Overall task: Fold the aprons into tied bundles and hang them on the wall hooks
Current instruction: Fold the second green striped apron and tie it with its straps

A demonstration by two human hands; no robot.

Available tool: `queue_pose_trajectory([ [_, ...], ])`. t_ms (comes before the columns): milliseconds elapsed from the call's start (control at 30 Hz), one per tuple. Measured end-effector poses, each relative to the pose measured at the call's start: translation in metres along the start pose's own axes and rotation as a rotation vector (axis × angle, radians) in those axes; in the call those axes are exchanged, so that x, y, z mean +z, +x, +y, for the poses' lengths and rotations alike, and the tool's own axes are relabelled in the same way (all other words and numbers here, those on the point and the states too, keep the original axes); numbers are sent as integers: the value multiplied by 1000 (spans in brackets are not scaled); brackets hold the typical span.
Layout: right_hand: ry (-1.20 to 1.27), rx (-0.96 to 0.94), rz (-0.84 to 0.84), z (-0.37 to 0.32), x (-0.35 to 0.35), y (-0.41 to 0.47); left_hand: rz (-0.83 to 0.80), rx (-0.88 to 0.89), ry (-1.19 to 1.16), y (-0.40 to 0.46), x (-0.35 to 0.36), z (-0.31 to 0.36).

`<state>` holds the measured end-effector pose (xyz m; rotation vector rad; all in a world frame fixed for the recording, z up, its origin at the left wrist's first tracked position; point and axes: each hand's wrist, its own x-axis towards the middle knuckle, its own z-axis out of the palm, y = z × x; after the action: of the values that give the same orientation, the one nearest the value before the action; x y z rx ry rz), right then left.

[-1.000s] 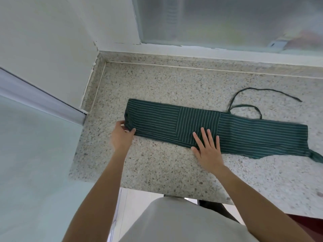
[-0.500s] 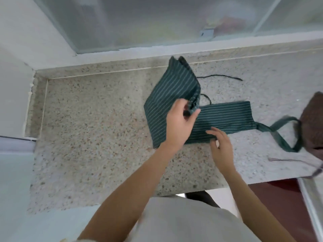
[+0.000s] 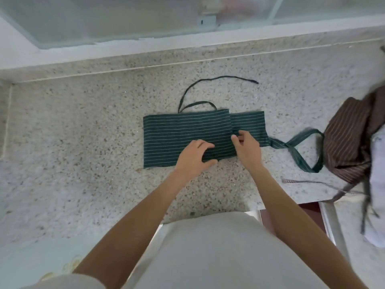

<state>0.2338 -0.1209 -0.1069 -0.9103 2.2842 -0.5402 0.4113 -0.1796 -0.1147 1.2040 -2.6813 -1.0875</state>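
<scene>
A dark green apron (image 3: 177, 134) with thin white stripes lies folded over on itself on the speckled stone counter (image 3: 83, 142). My left hand (image 3: 194, 157) pinches the near edge of the folded layer between thumb and fingers. My right hand (image 3: 245, 148) grips the fold's right end, where a shorter lower layer sticks out. A thin green tie (image 3: 208, 84) curls behind the apron. A wide green strap (image 3: 302, 151) loops off to the right.
A brown striped apron (image 3: 352, 138) lies bunched at the counter's right end, its straps trailing over the edge. A frosted window (image 3: 125, 15) and white sill run along the back. The counter's front edge is just before my body.
The apron's left half, lifted by my left hand, now lies flat over the right part. My view has shifted right, bringing the brown apron into sight.
</scene>
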Motion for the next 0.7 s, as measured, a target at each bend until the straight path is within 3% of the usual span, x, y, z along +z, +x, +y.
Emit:
queue_pose_trajectory([
  [100,-200,-18,-21,-8,5,17,314,-175,84,-32,-17,-39],
  [167,-291,-35,-3,-13,8,24,436,-367,125,-51,-25,-62],
  [333,-399,64,-13,-33,16,30,236,-753,-8,-71,-41,-92],
  [400,-423,107,-19,-38,19,32,187,-748,-201,-77,-41,-97],
  [467,-416,108,-25,-38,21,34,258,-653,-355,-81,-38,-95],
  [700,-99,-9,79,-44,-6,24,576,-448,-320,-76,-23,-77],
])
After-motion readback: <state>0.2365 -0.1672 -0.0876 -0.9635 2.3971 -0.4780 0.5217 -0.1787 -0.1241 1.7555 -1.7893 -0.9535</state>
